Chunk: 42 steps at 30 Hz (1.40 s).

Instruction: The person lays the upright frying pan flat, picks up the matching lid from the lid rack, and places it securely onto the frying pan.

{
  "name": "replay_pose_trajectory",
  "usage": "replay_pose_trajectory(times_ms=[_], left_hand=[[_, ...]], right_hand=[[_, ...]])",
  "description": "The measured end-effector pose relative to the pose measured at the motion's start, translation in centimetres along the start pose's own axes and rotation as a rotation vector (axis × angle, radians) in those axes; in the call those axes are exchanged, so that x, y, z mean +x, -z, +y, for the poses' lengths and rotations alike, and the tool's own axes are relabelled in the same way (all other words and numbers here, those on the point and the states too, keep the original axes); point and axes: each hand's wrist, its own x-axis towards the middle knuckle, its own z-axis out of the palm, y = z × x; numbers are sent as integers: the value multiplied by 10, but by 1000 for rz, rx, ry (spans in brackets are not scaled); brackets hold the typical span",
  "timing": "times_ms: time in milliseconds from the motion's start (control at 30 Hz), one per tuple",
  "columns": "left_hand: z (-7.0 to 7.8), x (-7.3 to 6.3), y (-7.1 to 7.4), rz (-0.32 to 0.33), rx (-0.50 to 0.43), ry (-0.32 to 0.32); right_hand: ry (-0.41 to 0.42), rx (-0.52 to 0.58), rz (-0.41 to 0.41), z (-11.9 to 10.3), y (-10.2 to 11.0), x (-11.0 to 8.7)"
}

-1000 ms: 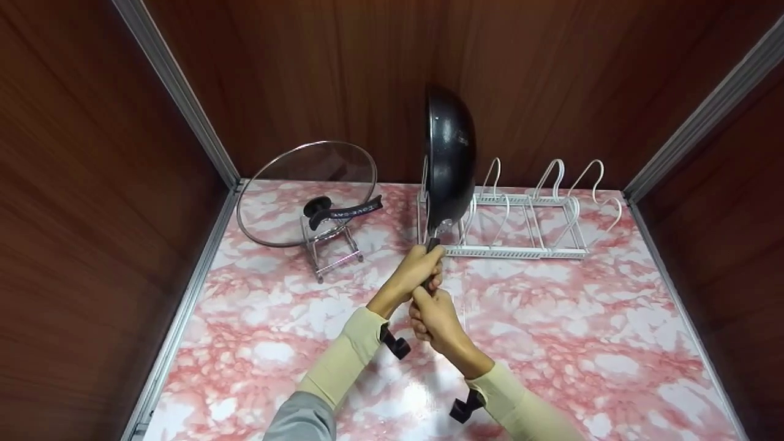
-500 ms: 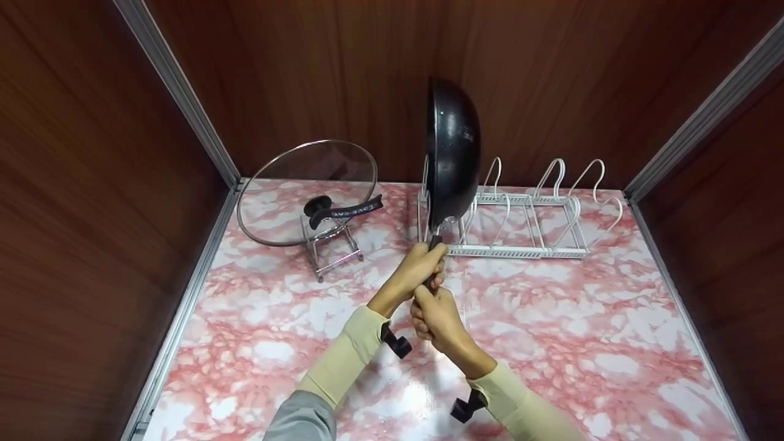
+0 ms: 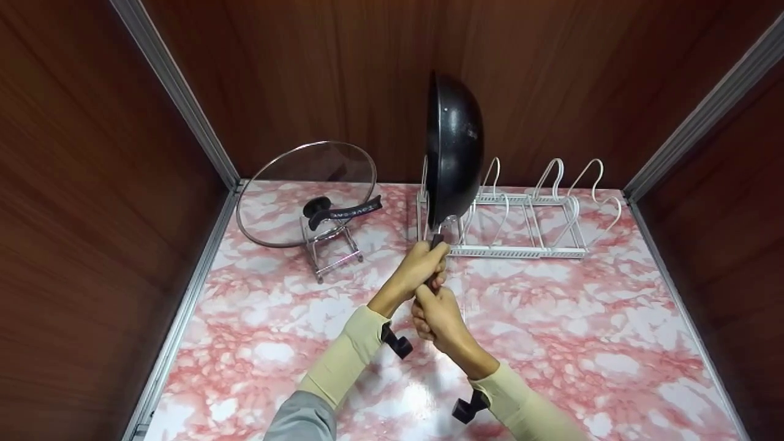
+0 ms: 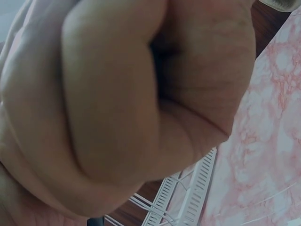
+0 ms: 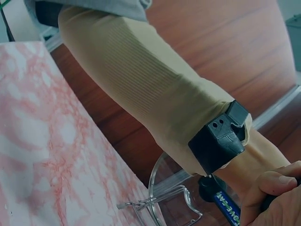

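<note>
Left hand [image 3: 419, 267] and right hand [image 3: 438, 315] grip one pan [image 3: 458, 153]; leftward, a gap, one lid [image 3: 317, 206]; rightward, one white rack [image 3: 490, 252].

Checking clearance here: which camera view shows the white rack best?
The head view: most of the white rack shows, its left end partly hidden by the pan. The left wrist view catches a section at the bottom edge; the right wrist view shows none.
</note>
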Motion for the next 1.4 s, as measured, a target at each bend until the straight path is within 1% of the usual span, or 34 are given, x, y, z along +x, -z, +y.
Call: replay_pose_trajectory(times_ms=[633,767,867,1100,1400], left_hand=[[7,-4,-3,-4,23,-16],[8,-4,-4,-5,34,-32],[9,-5,-5,-17,38,-44],[13,-6,-7,-27,11,-47],[18,-8,-8,-30,35,-64]], right_hand=[[12,11,-7,-4,0,-5],[18,7,-8,-5,0,-6],[22,7,1,-6,0,-7],[35,3,17,-8,0,-8],[42,8,15,-12,-2,-11]])
